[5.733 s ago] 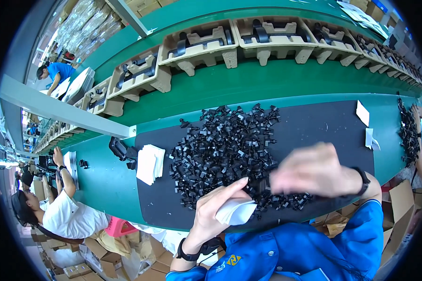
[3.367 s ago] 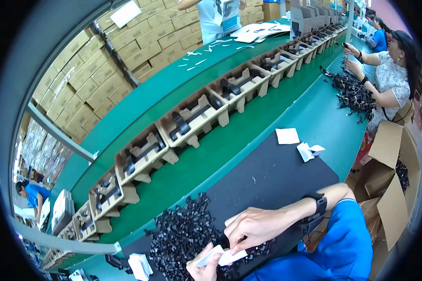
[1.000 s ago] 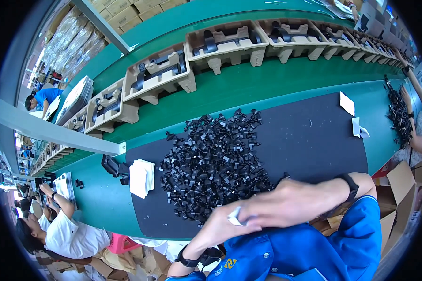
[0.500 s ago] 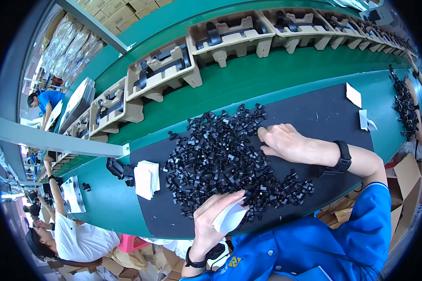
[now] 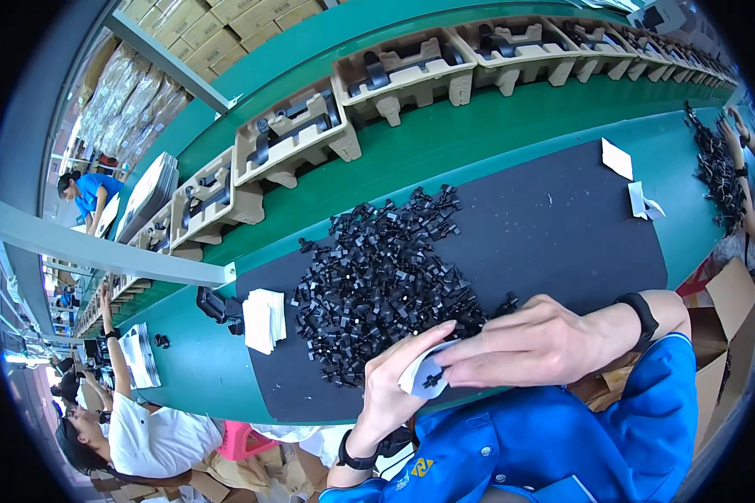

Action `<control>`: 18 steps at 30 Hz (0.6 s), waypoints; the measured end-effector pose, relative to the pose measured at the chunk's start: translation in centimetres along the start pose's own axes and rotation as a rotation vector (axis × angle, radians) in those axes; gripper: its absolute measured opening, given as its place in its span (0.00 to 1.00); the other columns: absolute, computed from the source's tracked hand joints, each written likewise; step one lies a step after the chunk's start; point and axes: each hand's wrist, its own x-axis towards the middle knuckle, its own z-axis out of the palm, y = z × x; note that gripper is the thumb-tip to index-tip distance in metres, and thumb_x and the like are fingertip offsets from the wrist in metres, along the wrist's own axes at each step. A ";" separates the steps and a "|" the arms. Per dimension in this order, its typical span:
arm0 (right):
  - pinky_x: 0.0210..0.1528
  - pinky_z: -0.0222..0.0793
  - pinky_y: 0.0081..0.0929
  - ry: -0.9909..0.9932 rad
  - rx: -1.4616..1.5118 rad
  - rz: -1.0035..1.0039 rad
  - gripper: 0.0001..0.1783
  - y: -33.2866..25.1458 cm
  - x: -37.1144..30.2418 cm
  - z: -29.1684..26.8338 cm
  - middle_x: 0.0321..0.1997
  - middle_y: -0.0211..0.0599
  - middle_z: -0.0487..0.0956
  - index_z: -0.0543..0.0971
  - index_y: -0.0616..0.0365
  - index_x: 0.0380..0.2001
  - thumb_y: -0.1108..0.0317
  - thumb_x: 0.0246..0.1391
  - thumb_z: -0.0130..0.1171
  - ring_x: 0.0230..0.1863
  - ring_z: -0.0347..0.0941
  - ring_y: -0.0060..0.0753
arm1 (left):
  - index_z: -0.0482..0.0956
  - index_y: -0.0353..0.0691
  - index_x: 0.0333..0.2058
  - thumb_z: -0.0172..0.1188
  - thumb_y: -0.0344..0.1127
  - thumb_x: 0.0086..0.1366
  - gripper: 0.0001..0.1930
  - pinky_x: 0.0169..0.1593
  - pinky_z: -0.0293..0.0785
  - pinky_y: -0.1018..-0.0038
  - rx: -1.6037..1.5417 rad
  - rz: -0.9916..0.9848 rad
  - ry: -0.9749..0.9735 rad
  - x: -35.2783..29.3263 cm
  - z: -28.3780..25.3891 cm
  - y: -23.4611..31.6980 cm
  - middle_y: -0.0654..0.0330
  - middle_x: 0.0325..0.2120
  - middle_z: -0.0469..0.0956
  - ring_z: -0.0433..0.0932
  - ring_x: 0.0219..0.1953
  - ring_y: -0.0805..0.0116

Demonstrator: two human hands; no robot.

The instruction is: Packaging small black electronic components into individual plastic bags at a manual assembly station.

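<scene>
In my left hand [image 5: 390, 381] is a small white paper bag [image 5: 413, 377], pinched between thumb and fingers so that its mouth gapes to the right. A small black plastic part [image 5: 433, 381] shows inside that mouth. My right hand [image 5: 533, 344] is right beside it, fingers pressed together with their tips at the bag's opening. What those fingertips hold, if anything, is hidden. Just beyond both hands a large heap of small black plastic parts [image 5: 377, 285] covers the left half of the dark mat [image 5: 554, 226].
A stack of white papers [image 5: 264, 321] lies left of the heap, by a black device [image 5: 218, 303]. Two white paper pieces [image 5: 617, 158] are at the mat's right. Beyond runs a row of moulded trays [image 5: 403, 75]. A metal post [image 5: 109, 247] crosses left. Co-workers [image 5: 155, 436] sit nearby.
My right hand has come from the heap's far right side back to the paper bag. The bag has turned its mouth rightward, and a black part now shows in it.
</scene>
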 end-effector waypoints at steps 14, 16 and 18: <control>0.13 0.67 0.29 -0.593 -0.167 0.183 0.10 -1.7 1.5 -0.2 0.12 0.42 0.71 0.72 0.73 0.28 0.77 0.39 0.55 0.13 0.74 0.37 | 0.67 0.36 0.56 0.67 0.20 0.43 0.37 0.44 0.76 0.74 0.339 0.252 0.065 1.5 0.8 -0.1 0.57 0.34 0.81 0.81 0.37 0.66; 0.12 0.65 0.26 -0.616 -0.152 0.159 0.08 -1.0 1.7 -0.1 0.09 0.39 0.69 0.72 0.70 0.29 0.76 0.42 0.53 0.10 0.71 0.34 | 0.63 0.35 0.58 0.67 0.20 0.44 0.39 0.43 0.76 0.74 0.316 0.231 0.099 1.5 0.7 -0.5 0.57 0.34 0.81 0.81 0.36 0.66; 0.12 0.65 0.26 -0.610 -0.151 0.196 0.09 -0.7 2.0 -0.4 0.09 0.39 0.70 0.73 0.70 0.30 0.75 0.43 0.54 0.10 0.71 0.35 | 0.55 0.34 0.62 0.66 0.19 0.46 0.43 0.41 0.77 0.74 0.269 0.193 0.169 1.1 0.6 -0.8 0.55 0.32 0.81 0.81 0.34 0.66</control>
